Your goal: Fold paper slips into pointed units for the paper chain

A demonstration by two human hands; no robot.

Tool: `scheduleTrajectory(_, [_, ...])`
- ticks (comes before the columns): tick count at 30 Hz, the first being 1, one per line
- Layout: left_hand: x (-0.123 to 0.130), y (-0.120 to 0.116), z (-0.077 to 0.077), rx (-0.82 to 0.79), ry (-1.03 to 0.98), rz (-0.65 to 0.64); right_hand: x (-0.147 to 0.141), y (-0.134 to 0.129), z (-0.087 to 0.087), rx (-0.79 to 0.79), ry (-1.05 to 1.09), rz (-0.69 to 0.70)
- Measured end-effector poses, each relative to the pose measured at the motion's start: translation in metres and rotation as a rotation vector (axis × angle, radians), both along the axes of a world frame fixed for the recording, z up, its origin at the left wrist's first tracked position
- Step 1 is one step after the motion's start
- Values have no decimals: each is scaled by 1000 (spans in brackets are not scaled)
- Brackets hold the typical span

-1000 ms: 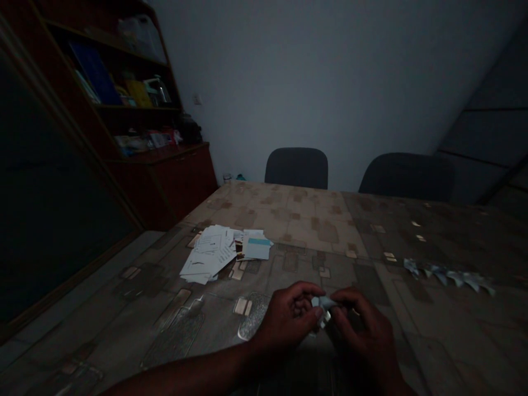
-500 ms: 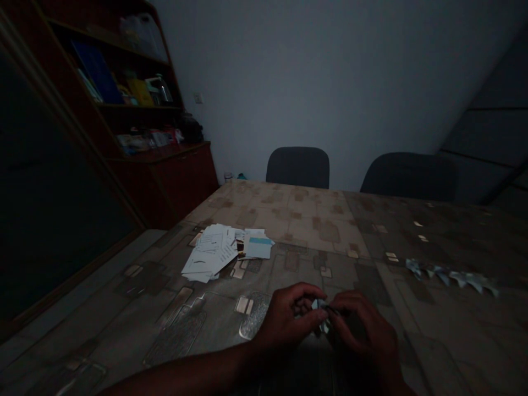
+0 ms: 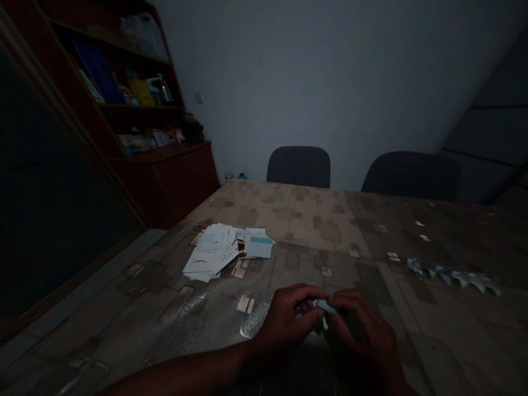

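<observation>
Paper (image 3: 324,306) between both hands (image 3: 325,319) above patterned table (image 3: 289,217).

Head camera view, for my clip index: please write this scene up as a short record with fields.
left hand: pinching a small pale folded piece
right hand: fingers on the same piece
left of hands: loose pile of white printed cards
right of hands: row of pale pointed pieces
surface: brown patterned table
beyond: two dark grey chairs
light: dim
</observation>
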State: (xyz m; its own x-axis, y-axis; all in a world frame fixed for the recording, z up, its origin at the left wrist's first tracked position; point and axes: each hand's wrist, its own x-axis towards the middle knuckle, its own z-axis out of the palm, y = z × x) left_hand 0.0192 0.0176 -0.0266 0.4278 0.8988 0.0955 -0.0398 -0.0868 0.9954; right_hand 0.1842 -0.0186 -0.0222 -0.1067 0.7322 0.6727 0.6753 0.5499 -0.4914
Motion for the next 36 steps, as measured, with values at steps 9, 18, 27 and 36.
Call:
scheduleTrajectory(9, [-2, 0, 9, 101, 82, 7, 0, 0, 4, 87, -92, 53])
scheduleTrajectory(18, [3, -2, -1, -95, -56, 22, 0, 4, 4, 120, -156, 34])
scheduleTrajectory(27, [6, -1, 7, -200, -95, 42, -3, 5, 3, 83, -84, 48])
scheduleTrajectory(36, [7, 2, -8, -313, -237, 7, -4, 5, 2, 44, -82, 63])
